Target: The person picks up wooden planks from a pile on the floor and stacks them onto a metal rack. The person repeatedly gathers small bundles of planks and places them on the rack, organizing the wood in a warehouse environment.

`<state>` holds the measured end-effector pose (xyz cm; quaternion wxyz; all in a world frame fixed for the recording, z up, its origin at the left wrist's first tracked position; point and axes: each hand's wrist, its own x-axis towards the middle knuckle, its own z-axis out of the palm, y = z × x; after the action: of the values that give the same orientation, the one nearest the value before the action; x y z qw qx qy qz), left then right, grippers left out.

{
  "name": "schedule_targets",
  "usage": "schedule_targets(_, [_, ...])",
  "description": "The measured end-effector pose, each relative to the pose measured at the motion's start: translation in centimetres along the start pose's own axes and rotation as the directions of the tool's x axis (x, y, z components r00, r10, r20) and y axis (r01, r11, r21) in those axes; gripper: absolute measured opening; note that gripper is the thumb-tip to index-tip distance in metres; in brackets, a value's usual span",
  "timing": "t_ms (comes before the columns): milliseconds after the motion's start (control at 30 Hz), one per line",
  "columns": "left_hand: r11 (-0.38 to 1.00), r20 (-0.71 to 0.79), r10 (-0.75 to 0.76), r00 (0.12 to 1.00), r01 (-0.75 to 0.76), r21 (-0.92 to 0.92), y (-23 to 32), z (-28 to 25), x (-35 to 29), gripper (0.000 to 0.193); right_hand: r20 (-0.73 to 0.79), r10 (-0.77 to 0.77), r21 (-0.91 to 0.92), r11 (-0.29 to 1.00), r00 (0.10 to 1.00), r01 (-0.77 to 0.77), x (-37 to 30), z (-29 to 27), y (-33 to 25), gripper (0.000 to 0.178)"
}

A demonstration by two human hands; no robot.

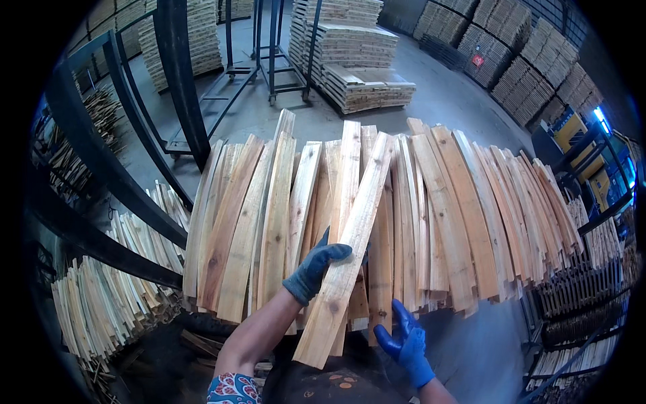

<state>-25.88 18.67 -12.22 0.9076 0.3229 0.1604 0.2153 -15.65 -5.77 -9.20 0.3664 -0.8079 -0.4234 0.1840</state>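
My left hand [315, 268], in a dark grey-blue glove, is closed around a long pale wooden board [350, 252]. This board lies aslant above the others, its near end toward my body and its far end leaning right. My right hand [407, 345], in a bright blue glove, is held lower right with thumb and fingers apart. It is beside the near end of another board [381, 296]; whether it touches that end I cannot tell. Under both spreads a broad pile of wooden boards [276, 236], laid side by side with uneven ends.
Black metal frame posts [182, 81] stand at the left, near a lower heap of boards [111, 296]. Wheeled racks [282, 74] and a stack of boards [356, 57] are beyond the pile. Yellow machinery [572, 135] and more stacked slats [585, 289] stand at the right.
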Motion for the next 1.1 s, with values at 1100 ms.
schedule_targets(1100, [0.893,-0.386,0.437,0.812,-0.342,0.292,13.0,-4.8,-20.0,0.077,0.51,-0.761,-0.23,0.329,0.401,0.916,17.3,16.4,-14.2,0.044])
